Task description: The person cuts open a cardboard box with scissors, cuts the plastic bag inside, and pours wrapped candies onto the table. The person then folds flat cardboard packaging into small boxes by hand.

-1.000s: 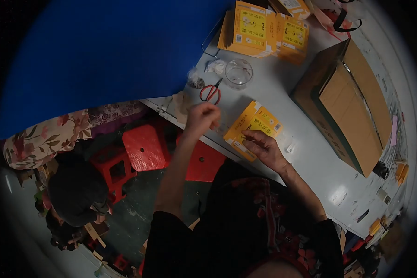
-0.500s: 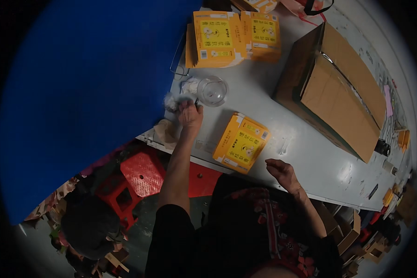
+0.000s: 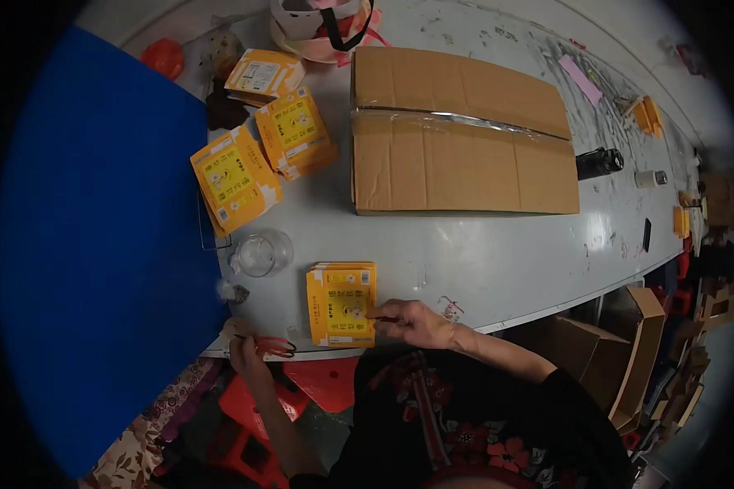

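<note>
On the far left I see the blue panel point(image 3: 114, 244), then the yellow packs point(image 3: 235, 179) on the table point(image 3: 440, 269). My left hand point(image 3: 249, 354) is partly curled at the table edge, right by the red scissors point(image 3: 277, 346); I cannot tell how firmly it has them. The clear jar point(image 3: 265, 253) sits above. Next comes the yellow stack point(image 3: 341, 303), lying flat near the edge. My right hand point(image 3: 416, 324) has its fingers drawn together at the stack's right side; I cannot tell what they pinch. The brown box point(image 3: 465, 134) stands beyond.

Carton point(image 3: 465, 167) on tbl. point(image 3: 497, 265), behind & R of pack stack point(image 3: 341, 306) (jar point(image 3: 265, 253) behind-L).
</note>
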The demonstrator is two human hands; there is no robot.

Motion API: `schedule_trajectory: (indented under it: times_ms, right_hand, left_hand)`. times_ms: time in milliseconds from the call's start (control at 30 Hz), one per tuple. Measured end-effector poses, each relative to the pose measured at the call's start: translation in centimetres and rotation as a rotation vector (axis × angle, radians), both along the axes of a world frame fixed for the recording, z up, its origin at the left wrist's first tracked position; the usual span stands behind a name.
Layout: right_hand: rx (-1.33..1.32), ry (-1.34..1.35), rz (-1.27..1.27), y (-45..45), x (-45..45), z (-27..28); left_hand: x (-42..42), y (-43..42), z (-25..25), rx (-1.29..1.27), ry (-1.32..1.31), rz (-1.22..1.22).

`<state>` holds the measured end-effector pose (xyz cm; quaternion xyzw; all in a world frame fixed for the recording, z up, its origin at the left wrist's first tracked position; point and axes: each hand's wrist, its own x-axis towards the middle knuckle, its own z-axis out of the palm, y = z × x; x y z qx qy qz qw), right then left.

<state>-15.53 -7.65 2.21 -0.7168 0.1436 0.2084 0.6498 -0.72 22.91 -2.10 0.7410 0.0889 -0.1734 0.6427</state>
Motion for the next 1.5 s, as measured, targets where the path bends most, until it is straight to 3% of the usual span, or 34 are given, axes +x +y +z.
schedule_trajectory:
  times_ms: [67,100,167,200,267,367,400,433,533,600,667,733,967,1067,1200,1333,1433,1500]
  right_hand:
    - [0.113,-0.265,-0.047,0.5,1.0,0.7]
    - [0.117,-0.278,-0.044,0.6,1.3,1.0]
    - [0.537,-0.226,-0.063,0.4,2.0,1.4]
    - [0.540,-0.233,-0.057,-0.4,2.0,2.0]
    - [0.882,-0.162,-0.136,-2.9,1.7,3.4]
    - [0.741,-0.101,-0.148,-7.1,1.7,5.0]
    - [0.671,-0.069,-0.156,-8.4,1.9,5.4]
    - [0.478,-0.127,-0.167,-10.0,2.3,6.3]
    - [-0.211,-0.318,-0.203,-14.9,6.0,9.2]
    - [-0.795,-0.564,-0.084,-18.0,9.7,8.4]
    - [-1.022,-0.542,0.093,-19.2,13.6,8.1]
    - [-1.103,-0.557,0.168,-19.9,17.1,7.0]
    - [-1.242,-0.408,0.504,-20.2,20.2,7.2]
    - [-1.159,-0.525,0.443,-23.4,16.9,5.8]
    - [-1.417,-0.265,0.419,-32.3,6.3,6.8]
    - [-1.538,-0.034,0.245,-37.2,-3.3,9.3]
    - [-1.418,-0.253,-0.116,-36.7,-5.6,9.8]
    - [-1.291,-0.204,-0.256,-36.5,-5.2,9.2]
  left_hand:
    - [-2.6,-6.2,5.0,-0.123,0.016,-0.022]
    - [-3.7,-9.6,6.9,-0.250,0.043,-0.043]
    - [-5.2,-15.3,9.2,-0.327,-0.056,-0.146]
    - [-5.4,-17.1,8.9,-0.312,-0.132,-0.185]
    - [-5.5,-20.2,8.8,-0.376,-0.164,-0.265]
    - [-5.1,-24.4,8.5,-0.489,-0.221,-0.372]
    - [-4.4,-25.2,8.0,-0.422,-0.262,-0.447]
    - [-3.7,-26.0,7.6,-0.423,-0.264,-0.440]
    - [-1.1,-28.6,7.3,0.012,-0.701,-0.521]
    - [0.4,-30.5,6.8,0.246,-1.014,-0.653]
    - [1.0,-31.9,5.3,0.343,-1.056,-0.684]
    - [1.4,-32.6,3.8,0.548,-1.154,-0.731]
    - [1.4,-32.8,3.1,0.577,-1.119,-0.713]
    - [1.4,-32.8,3.2,0.570,-1.117,-0.706]
    - [1.7,-33.6,3.8,0.566,-1.069,-0.664]
    - [3.7,-40.5,4.4,0.451,-1.227,-0.782]
    - [3.5,-44.7,4.9,0.539,-1.277,-0.812]
    - [3.4,-45.8,5.6,0.595,-1.185,-0.886]
